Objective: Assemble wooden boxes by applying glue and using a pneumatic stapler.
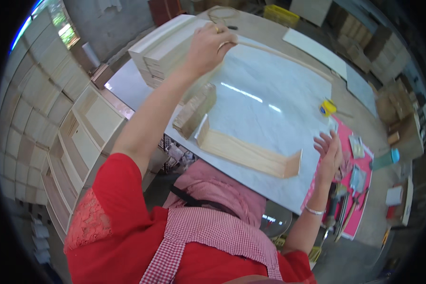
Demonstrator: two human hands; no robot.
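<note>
My left hand (210,46) is raised over the far side of the white table (265,116). Its fingers are closed on the end of a long, thin wooden board (284,57), seen nearly edge-on and stretching off to the right. Held above the right side of the table, my right hand (330,154) has its fingers apart and nothing in it. Between me and the far edge lies a U-shaped wooden piece (246,151), a long base with a short upright at each end. Beside its left end sits a wrapped-looking brown block (194,111).
A tall stack of pale boards (168,49) stands at the table's far left. To the right are a yellow tape measure (327,108) and a pink mat (350,227) with several tools. Wooden drawer-like frames (80,142) lean at the left. A yellow crate (281,15) stands farther back.
</note>
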